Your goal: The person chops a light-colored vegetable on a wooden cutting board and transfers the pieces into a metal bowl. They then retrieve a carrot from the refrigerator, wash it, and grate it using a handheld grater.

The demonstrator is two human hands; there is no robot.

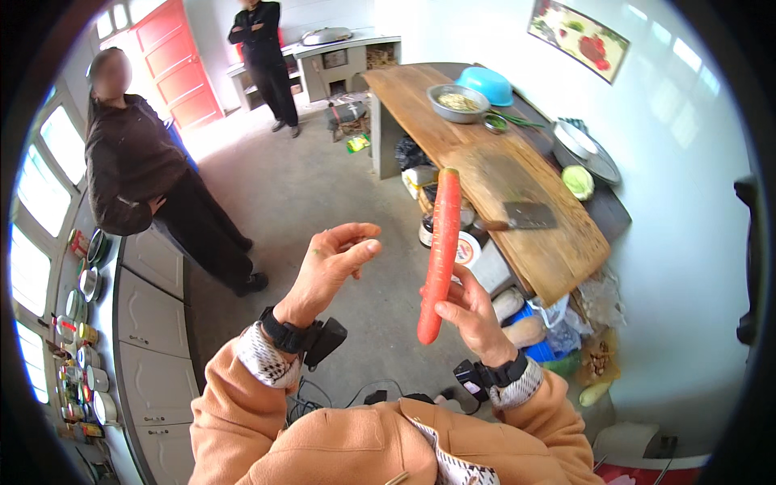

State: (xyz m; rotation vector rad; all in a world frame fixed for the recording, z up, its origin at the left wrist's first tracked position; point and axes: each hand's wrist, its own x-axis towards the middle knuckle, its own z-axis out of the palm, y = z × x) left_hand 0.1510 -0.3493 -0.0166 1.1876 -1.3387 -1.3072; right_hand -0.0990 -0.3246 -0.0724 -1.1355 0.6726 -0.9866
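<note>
A long orange-red carrot point(444, 236) stands nearly upright in front of me, its cut-looking top end pointing away. My right hand point(476, 312) grips it near the lower end, thumb on the near side. To the left of the carrot, my left hand point(336, 260) is raised with nothing in it, thumb and fingers slightly apart. Beyond the carrot, a cleaver point(527, 216) with a wooden handle lies on the wooden board point(558, 254) that tops the table. A damp dark patch marks the board behind the cleaver.
On the table are a metal basin point(459, 115) of pale shreds, a blue basin point(485, 83), a small green-filled bowl point(495, 123) and a cabbage point(577, 182). Vegetables and bags crowd beneath. One person point(139, 157) stands left, another point(264, 60) farther back. Cables point(321, 394) lie on the floor.
</note>
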